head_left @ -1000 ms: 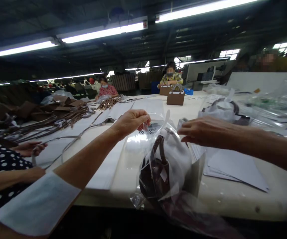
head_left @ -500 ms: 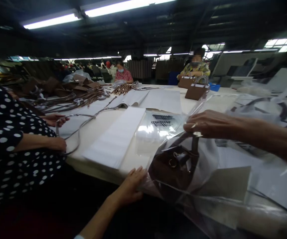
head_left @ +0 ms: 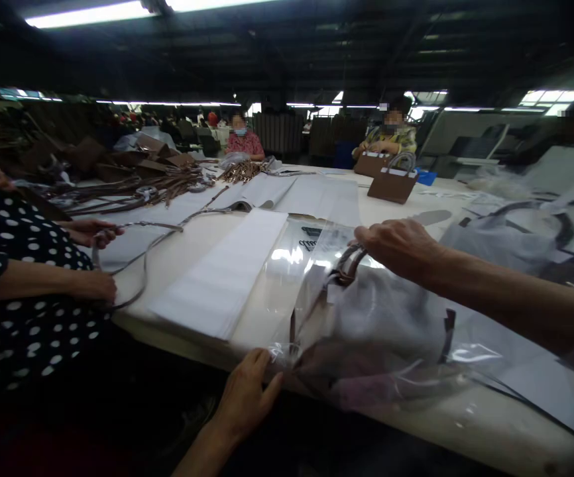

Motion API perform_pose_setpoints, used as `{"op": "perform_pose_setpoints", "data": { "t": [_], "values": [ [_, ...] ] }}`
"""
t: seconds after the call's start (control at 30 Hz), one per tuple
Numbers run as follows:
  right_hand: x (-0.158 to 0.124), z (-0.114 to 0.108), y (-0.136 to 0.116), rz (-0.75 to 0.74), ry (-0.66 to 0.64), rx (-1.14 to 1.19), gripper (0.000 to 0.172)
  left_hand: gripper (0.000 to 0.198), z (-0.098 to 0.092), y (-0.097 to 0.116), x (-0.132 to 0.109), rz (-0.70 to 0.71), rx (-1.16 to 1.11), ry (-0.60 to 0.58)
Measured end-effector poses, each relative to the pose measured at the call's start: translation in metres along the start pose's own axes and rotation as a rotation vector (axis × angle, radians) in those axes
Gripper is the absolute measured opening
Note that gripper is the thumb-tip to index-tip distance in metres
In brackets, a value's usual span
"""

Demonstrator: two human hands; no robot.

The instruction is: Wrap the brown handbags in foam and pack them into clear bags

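My right hand (head_left: 401, 246) is closed at the top of the brown handles (head_left: 349, 266) of a handbag. White translucent wrapping (head_left: 381, 308) covers much of the handbag, and a clear plastic bag (head_left: 311, 331) surrounds it at the table's front edge. The fingertips of my right hand are partly hidden. Against the near left corner of the plastic lies my left hand (head_left: 247, 391), fingers stretched forward and thumb apart. Just beyond, another clear printed plastic bag (head_left: 291, 248) lies flat beside a stack of white paper sheets (head_left: 225, 271).
At left, a person in a polka-dot top (head_left: 23, 285) holds a thin strap (head_left: 145, 265). Brown straps (head_left: 168, 182) are heaped behind. Two brown handbags (head_left: 391, 184) stand across the table near a seated person. More plastic-wrapped things (head_left: 510, 232) lie at right.
The handbag has turned, so its brown front with the metal ring no longer shows and white wrapping faces me. My right hand has shifted slightly left; my left hand has moved slightly left and down.
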State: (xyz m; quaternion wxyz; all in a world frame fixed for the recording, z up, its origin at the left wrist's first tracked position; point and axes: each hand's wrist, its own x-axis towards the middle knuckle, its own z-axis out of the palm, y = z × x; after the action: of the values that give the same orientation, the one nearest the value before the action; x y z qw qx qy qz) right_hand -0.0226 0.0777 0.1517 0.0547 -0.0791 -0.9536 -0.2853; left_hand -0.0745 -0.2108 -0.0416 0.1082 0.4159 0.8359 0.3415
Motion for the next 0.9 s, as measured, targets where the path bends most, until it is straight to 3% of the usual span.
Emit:
{"op": "perform_pose_setpoints", "data": {
  "t": [0.13,0.17,0.23,0.3,0.33,0.43,0.53,0.6,0.8,0.9],
  "values": [
    [0.006,-0.015,-0.008,-0.015,-0.088,0.026,0.014,0.077,0.005,0.046,-0.006,0.343,0.148,0.434],
    [0.007,-0.017,-0.006,-0.007,-0.09,0.047,0.013,0.074,0.006,0.056,-0.003,0.383,0.147,0.509],
    [0.006,-0.02,0.0,-0.022,-0.096,0.149,0.009,0.043,0.009,0.071,0.006,0.398,0.1,0.597],
    [0.003,-0.023,0.006,-0.114,-0.127,0.327,0.014,0.012,0.008,0.078,0.018,0.39,0.03,0.621],
    [0.001,-0.026,0.008,-0.18,-0.138,0.413,0.019,0.006,0.007,0.081,0.023,0.398,0.0,0.629],
    [-0.01,-0.035,0.007,-0.372,-0.093,0.482,0.022,0.01,0.001,0.089,0.033,0.421,-0.097,0.669],
    [-0.021,-0.042,-0.004,-0.497,-0.038,0.373,0.01,0.01,-0.001,0.1,0.035,0.418,-0.182,0.706],
    [-0.026,-0.041,-0.008,-0.49,-0.012,0.33,0.01,0.006,-0.001,0.104,0.034,0.405,-0.197,0.707],
    [-0.025,-0.026,-0.002,-0.284,0.013,0.324,0.014,0.003,0.004,0.094,0.035,0.375,-0.159,0.695],
    [-0.018,-0.027,0.007,-0.349,-0.016,0.417,0.023,0.018,0.002,0.095,0.044,0.28,-0.237,0.717]
  ]
}}
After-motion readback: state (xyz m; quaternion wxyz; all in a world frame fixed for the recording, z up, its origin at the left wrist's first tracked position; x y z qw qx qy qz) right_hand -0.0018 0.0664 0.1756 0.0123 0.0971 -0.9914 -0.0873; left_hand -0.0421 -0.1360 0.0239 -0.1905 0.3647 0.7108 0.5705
